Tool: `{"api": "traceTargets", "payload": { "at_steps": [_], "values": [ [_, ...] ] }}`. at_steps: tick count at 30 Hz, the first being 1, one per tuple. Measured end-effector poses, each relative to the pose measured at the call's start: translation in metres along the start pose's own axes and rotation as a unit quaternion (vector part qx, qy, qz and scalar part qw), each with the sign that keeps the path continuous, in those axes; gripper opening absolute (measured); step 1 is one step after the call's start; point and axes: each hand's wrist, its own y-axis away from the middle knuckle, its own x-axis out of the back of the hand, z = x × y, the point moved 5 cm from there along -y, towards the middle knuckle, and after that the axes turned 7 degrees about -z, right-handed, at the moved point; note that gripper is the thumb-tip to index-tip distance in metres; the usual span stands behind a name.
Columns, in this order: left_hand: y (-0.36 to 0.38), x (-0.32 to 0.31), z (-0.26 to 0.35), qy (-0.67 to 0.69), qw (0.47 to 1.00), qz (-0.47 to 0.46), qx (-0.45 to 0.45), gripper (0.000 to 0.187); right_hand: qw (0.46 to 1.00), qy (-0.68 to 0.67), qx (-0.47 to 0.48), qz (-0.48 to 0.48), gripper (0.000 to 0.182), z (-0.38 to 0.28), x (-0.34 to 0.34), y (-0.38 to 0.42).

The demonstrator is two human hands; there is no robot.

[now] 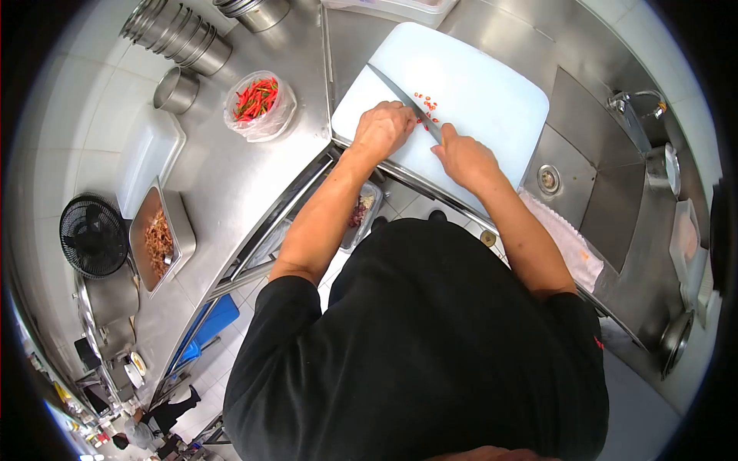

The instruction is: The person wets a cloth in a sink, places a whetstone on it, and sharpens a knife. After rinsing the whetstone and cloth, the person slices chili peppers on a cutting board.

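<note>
- Left hand [382, 131]: curled into a loose fist on the big white plastic cutting board [492, 84], knuckles touching the blade. We cannot tell what is under the fingers.
- Risk, as we judge it: the fingertips sit right beside the edge, so a slip or a high lift of the blade could nick them.
- Long steel kitchen knife [392, 86]: lies diagonally across the board, tip up-left.
- Small red cut chilli pieces [427, 104]: on the board just beside the blade. Loose rounds could roll or scatter off the board.
- Right hand [465, 157]: closed around the knife handle at the board's near edge. The board overhangs the counter gap here, so we think hard pressure could shift it.
- Containers, left to right:
- Rectangular steel pan [183, 230]: brown chopped food, type unclear.
- Shallow white plastic tray [150, 157]: contents not visible.
- Row of nested round steel pots [181, 34]: lying on their side, insides hidden.
- Single small steel pot [175, 91]: looks empty.
- Clear plastic tub lined with a bag [265, 123]: whole red chillies, a few green.
- Steel pan on the lower shelf [372, 201]: pinkish chopped bits.
- Steel sink basin [569, 177]: dry, only the drain shows.
</note>
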Motion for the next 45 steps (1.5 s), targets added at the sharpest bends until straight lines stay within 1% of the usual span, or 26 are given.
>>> {"api": "traceTargets", "payload": {
  "at_steps": [1, 4, 7, 10, 11, 13, 14, 17, 19, 20, 23, 24, 25, 26, 28, 29, 30, 31, 33, 35, 37, 39, 42, 45],
  "values": [
    [-0.001, -0.001, 0.000, -0.003, 1.000, 0.000, 0.000, 0.012, 1.000, -0.007, -0.003, 0.006, 0.039, 0.004, -0.008, -0.003],
    [0.005, -0.003, 0.003, -0.007, 1.000, -0.014, 0.012, 0.011, 1.000, -0.008, 0.014, -0.012, 0.040, 0.000, 0.010, -0.001],
    [-0.002, 0.000, 0.002, -0.002, 1.000, -0.009, 0.004, 0.011, 1.000, 0.005, -0.001, -0.018, 0.040, -0.002, 0.008, 0.005],
    [-0.002, -0.001, 0.001, -0.014, 1.000, 0.002, 0.000, 0.011, 0.999, -0.032, -0.004, 0.014, 0.042, 0.011, -0.015, -0.008],
    [0.001, -0.002, 0.001, -0.022, 1.000, 0.004, 0.003, 0.011, 0.998, -0.063, -0.014, -0.015, 0.043, 0.010, -0.010, -0.004],
    [0.009, 0.007, 0.003, 0.009, 1.000, 0.001, 0.027, 0.013, 0.989, -0.126, -0.036, -0.067, 0.045, 0.006, 0.012, 0.006],
    [0.012, 0.016, 0.001, 0.022, 0.999, 0.005, 0.040, 0.013, 0.991, -0.123, -0.021, -0.047, 0.049, 0.015, 0.009, 0.001],
    [0.050, 0.047, -0.007, 0.122, 0.986, 0.011, 0.112, 0.018, 0.994, -0.107, 0.004, 0.008, 0.048, 0.024, 0.010, 0.003],
    [0.087, 0.056, -0.016, 0.137, 0.980, -0.003, 0.146, 0.022, 0.994, -0.113, 0.004, -0.006, 0.048, 0.018, 0.011, 0.006],
    [0.107, 0.054, -0.022, 0.148, 0.968, -0.028, 0.200, 0.021, 0.993, -0.115, 0.005, -0.014, 0.048, 0.015, 0.010, 0.007],
    [0.172, 0.014, -0.067, 0.132, 0.946, -0.057, 0.289, 0.017, 0.990, -0.129, 0.062, 0.009, 0.047, 0.026, -0.011, -0.011],
    [0.191, 0.002, -0.082, 0.108, 0.938, -0.071, 0.323, 0.018, 0.989, -0.137, 0.056, 0.004, 0.047, 0.029, -0.011, -0.015],
    [0.207, -0.012, -0.096, 0.084, 0.927, -0.084, 0.355, 0.020, 0.988, -0.146, 0.049, 0.001, 0.046, 0.034, -0.009, -0.018],
    [0.222, -0.026, -0.111, 0.079, 0.917, -0.105, 0.377, 0.030, 0.988, -0.152, 0.040, -0.003, 0.046, 0.033, -0.007, -0.018],
    [0.233, -0.031, -0.116, 0.047, 0.897, -0.150, 0.414, 0.035, 0.996, -0.079, 0.032, 0.041, 0.043, 0.024, 0.008, -0.009],
    [0.231, -0.028, -0.119, 0.031, 0.887, -0.171, 0.428, 0.037, 0.996, -0.045, 0.025, 0.068, 0.041, 0.020, 0.014, -0.006],
    [0.226, -0.022, -0.122, 0.037, 0.897, -0.160, 0.409, 0.036, 0.993, -0.059, 0.038, 0.095, 0.039, 0.017, 0.016, -0.003],
    [0.222, -0.016, -0.127, 0.074, 0.899, -0.133, 0.411, 0.034, 0.993, -0.055, 0.038, 0.101, 0.038, 0.013, 0.013, 0.001],
    [0.187, 0.042, -0.110, 0.148, 0.898, -0.080, 0.407, 0.031, 0.992, -0.047, 0.036, 0.115, 0.038, 0.007, 0.006, 0.003],
    [0.159, 0.090, -0.116, 0.088, 0.916, 0.026, 0.391, 0.028, 0.994, -0.016, 0.038, 0.100, 0.037, 0.006, -0.003, 0.000],
    [0.131, 0.132, -0.136, 0.003, 0.915, 0.116, 0.387, 0.028, 0.994, -0.008, 0.040, 0.099, 0.036, 0.005, -0.004, 0.000],
    [0.105, 0.156, -0.162, -0.045, 0.922, 0.159, 0.350, 0.029, 0.993, -0.025, 0.039, 0.112, 0.035, 0.003, -0.003, 0.004],
    [0.069, 0.145, -0.216, -0.162, 0.930, 0.051, 0.325, 0.029, 0.996, 0.003, 0.022, 0.081, 0.035, 0.006, -0.002, -0.002],
    [0.051, 0.128, -0.243, -0.218, 0.924, -0.034, 0.312, 0.029, 0.996, -0.035, 0.008, 0.082, 0.036, 0.007, 0.008, 0.005]
  ]
}}
